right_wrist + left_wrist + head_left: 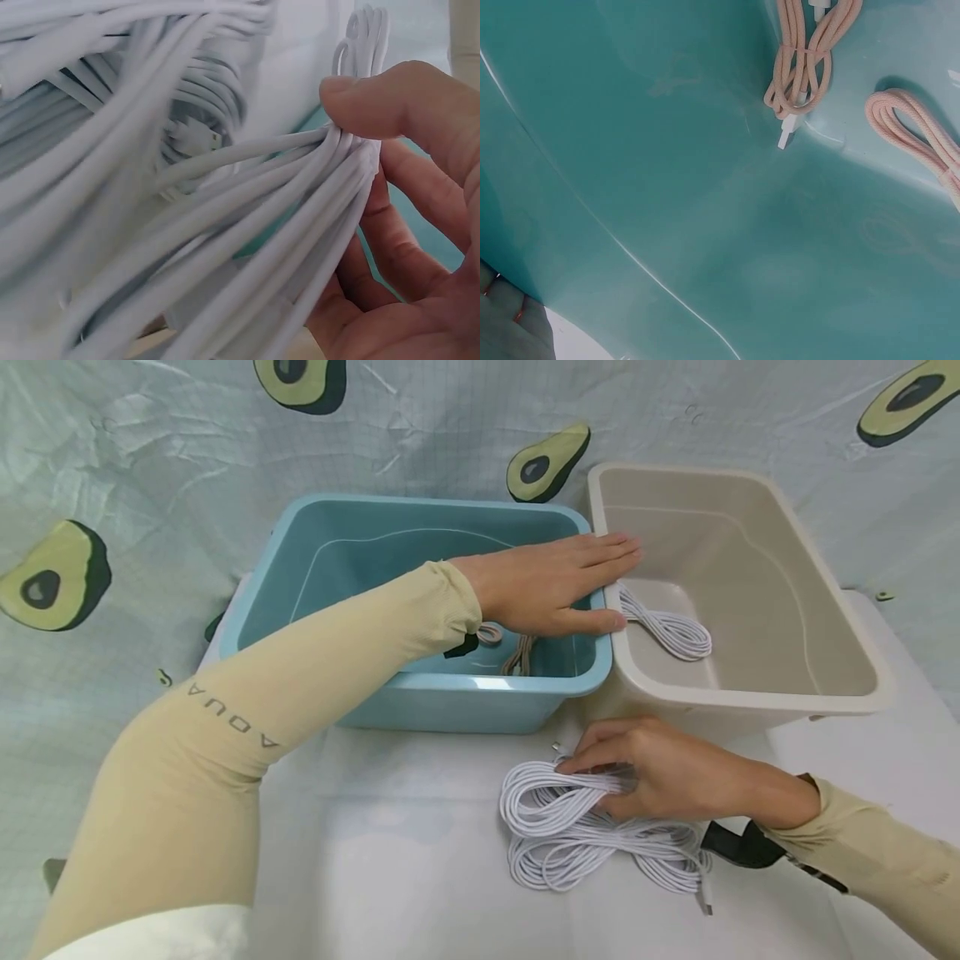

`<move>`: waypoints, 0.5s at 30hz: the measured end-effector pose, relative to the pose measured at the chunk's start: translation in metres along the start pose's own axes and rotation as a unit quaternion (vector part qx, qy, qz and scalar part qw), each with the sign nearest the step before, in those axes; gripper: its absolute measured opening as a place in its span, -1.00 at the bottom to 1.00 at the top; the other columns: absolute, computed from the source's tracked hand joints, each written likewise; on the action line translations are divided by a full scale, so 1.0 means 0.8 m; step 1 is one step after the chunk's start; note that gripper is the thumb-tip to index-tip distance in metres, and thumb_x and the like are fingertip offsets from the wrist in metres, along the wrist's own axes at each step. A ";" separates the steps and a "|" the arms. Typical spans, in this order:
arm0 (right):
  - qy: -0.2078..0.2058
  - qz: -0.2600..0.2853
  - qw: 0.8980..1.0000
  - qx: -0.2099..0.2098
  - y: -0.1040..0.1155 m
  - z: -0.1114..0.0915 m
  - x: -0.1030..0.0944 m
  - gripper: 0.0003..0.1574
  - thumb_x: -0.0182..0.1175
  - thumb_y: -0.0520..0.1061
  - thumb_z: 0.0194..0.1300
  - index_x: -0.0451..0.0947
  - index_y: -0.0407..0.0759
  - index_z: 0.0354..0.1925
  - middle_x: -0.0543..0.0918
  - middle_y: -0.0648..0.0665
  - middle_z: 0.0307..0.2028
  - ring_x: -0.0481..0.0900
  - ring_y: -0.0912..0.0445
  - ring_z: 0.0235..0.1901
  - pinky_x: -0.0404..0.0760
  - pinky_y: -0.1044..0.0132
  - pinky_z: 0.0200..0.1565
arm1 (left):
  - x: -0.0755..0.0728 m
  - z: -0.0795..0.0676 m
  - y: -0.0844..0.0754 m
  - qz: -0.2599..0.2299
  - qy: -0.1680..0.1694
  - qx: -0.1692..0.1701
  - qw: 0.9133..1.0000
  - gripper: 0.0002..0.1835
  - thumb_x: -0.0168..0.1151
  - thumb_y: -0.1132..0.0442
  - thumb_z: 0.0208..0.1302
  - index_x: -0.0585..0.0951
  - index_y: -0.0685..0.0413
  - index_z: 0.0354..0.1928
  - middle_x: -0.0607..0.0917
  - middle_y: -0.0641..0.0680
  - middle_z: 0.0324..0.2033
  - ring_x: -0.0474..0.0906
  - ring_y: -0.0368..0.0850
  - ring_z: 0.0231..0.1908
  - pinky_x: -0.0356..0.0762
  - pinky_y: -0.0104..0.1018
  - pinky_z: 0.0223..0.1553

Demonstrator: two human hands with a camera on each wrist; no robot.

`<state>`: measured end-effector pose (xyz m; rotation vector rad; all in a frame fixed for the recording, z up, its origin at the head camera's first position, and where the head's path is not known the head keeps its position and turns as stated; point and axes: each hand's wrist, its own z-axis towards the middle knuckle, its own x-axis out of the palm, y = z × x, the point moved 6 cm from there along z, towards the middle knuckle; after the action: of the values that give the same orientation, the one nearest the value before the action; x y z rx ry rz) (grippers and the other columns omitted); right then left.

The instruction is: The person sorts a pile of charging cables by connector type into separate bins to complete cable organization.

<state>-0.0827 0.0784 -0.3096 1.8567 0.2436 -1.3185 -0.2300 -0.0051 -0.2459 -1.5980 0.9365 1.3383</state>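
Here's the right hand (660, 768), thumb and fingertips pinching a tied coil of white charging cable (558, 814), right over more coiled white cable (622, 837) on the white tablecloth (405, 860), just in front of the bins! Up top, the left hand (555, 583) lies flat across the adjoining rims of the blue bin (450, 706) and the beige bin (750, 699), fingers straight and close together, thumb apart. Inside the beige one, a white cable bundle (675, 631); in the blue, two pinkish braided cables (802, 60).
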 end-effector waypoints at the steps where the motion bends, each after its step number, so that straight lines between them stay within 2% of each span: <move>1: -0.003 -0.002 1.000 -0.001 0.001 0.000 -0.002 -0.40 0.46 -0.17 0.02 0.64 0.17 0.07 0.64 0.24 -0.08 0.59 0.30 -0.03 0.65 0.35 -0.03 | 0.000 0.000 0.000 0.001 -0.001 0.001 1.000 -0.13 -0.35 -0.40 0.41 -0.22 -0.12 0.56 -0.26 -0.12 0.57 -0.39 -0.21 0.58 -0.28 -0.28 0.60; 9: -0.020 -0.015 1.000 -0.018 0.012 -0.003 -0.015 -0.40 0.46 -0.13 0.01 0.64 0.16 0.08 0.63 0.26 -0.09 0.56 0.34 -0.06 0.62 0.44 -0.12 | 0.001 0.000 0.000 0.004 -0.004 0.008 1.000 -0.14 -0.34 -0.38 0.42 -0.22 -0.11 0.56 -0.24 -0.10 0.58 -0.38 -0.19 0.58 -0.28 -0.26 0.61; 15: -0.025 -0.023 0.999 -0.023 0.020 -0.005 -0.020 -0.38 0.48 -0.14 -0.02 0.64 0.18 0.07 0.64 0.27 -0.09 0.58 0.35 -0.09 0.63 0.42 -0.12 | 0.001 0.000 0.000 0.002 -0.008 0.011 1.000 -0.14 -0.34 -0.37 0.43 -0.21 -0.09 0.56 -0.22 -0.09 0.58 -0.37 -0.19 0.58 -0.27 -0.25 0.61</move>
<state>-0.0780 0.0759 -0.2874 1.7866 0.2888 -1.3772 -0.2300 -0.0051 -0.2464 -1.5684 0.9415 1.3375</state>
